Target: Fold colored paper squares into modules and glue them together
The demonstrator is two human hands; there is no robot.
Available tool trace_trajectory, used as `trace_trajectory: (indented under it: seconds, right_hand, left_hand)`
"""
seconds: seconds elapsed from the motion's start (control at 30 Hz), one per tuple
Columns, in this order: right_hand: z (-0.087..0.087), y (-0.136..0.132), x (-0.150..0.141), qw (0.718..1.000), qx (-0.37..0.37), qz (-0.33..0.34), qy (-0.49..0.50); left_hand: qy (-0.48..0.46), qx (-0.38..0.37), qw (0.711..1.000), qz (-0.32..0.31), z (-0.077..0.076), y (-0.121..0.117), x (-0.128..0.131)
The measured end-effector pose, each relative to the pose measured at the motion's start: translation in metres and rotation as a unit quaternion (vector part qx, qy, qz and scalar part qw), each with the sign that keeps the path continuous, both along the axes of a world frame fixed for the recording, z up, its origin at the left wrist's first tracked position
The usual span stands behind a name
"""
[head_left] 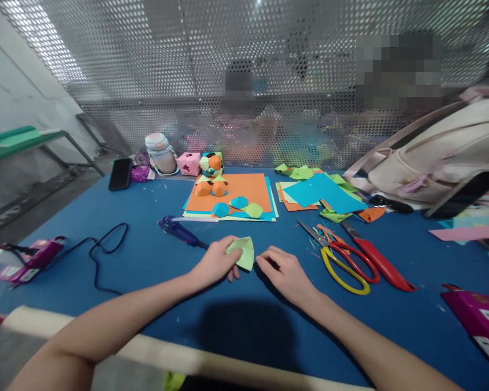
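Observation:
My left hand [220,260] pinches a pale green folded piece of paper [246,253] between thumb and fingers, just above the blue table. Close to its right edge is my right hand [283,269], thumb and fingertips pressed together; whether anything small is between them I cannot make out. Beyond my hands, blue and green folded paper pieces [239,203] lie on a stack of coloured sheets [248,187]. Orange folded pieces [211,188] sit at the stack's left side. A blue glue gun [181,231] rests left of my left hand.
Right of my hands lie scissors [344,260] and a red-handled cutter [385,266]. Behind them are paper scraps [326,193] and a backpack [440,146]. A bottle [162,155], phone [120,174], paper ball [211,164] and pink paper box [189,163] stand at the back. Purple power strips [478,320] flank the table.

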State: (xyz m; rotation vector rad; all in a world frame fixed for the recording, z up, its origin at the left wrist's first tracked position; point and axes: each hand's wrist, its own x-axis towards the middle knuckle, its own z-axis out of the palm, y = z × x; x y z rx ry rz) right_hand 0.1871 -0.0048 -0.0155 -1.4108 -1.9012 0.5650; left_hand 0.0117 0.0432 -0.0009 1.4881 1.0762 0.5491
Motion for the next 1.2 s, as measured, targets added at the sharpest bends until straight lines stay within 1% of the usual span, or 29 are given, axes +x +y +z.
trace_trajectory:
  seconds: [0.1, 0.23, 0.4, 0.47, 0.5, 0.63, 0.7, 0.77, 0.87, 0.97, 1.03, 1.1, 1.2]
  right_hand:
    - [0.003, 0.001, 0.006, 0.999, -0.01, -0.006, 0.03]
    - [-0.002, 0.002, 0.013, 0.999, -0.016, -0.013, 0.037]
    - [-0.011, 0.002, 0.017, 0.997, -0.038, -0.021, 0.071]
    - [-0.012, 0.002, 0.017, 0.995, -0.045, -0.02, 0.089]
    - [-0.012, 0.002, 0.017, 0.994, -0.044, -0.018, 0.095]
    - [-0.009, 0.001, 0.016, 0.995, -0.016, -0.011, 0.095]
    - [-0.008, 0.0, 0.016, 0.996, -0.015, 0.0, 0.09]
    - [-0.008, 0.0, 0.017, 0.996, -0.02, 0.008, 0.089]
    - [-0.008, -0.001, 0.018, 0.996, -0.022, 0.018, 0.088]
    - [-0.009, -0.002, 0.019, 0.997, -0.002, 0.026, 0.075]
    - [-0.01, -0.002, 0.019, 0.998, 0.014, 0.025, 0.059]
    - [-0.012, -0.001, 0.019, 0.999, 0.019, 0.015, 0.039]
    - [-0.013, 0.0, 0.016, 1.0, 0.024, 0.004, 0.005]
  left_hand:
    - [-0.016, -0.028, 0.999, 0.016, 0.003, 0.012, -0.007]
    - [-0.061, -0.075, 0.994, 0.053, 0.001, 0.019, -0.017]
    - [-0.077, -0.082, 0.991, 0.076, -0.003, 0.012, -0.023]
    - [-0.072, -0.076, 0.99, 0.098, -0.003, 0.008, -0.024]
    - [-0.066, -0.077, 0.989, 0.107, -0.003, 0.006, -0.025]
    - [-0.05, -0.082, 0.989, 0.114, -0.004, 0.002, -0.028]
    - [-0.039, -0.091, 0.989, 0.111, -0.007, 0.002, -0.029]
    - [-0.031, -0.097, 0.987, 0.124, -0.009, 0.002, -0.03]
    - [-0.039, -0.108, 0.984, 0.135, -0.011, 0.002, -0.03]
    - [-0.051, -0.092, 0.985, 0.14, -0.012, 0.001, -0.031]
    - [-0.062, -0.069, 0.987, 0.128, -0.012, -0.001, -0.032]
    - [-0.068, -0.04, 0.991, 0.109, -0.011, -0.003, -0.033]
    - [-0.073, 0.024, 0.993, 0.091, -0.01, -0.008, -0.033]
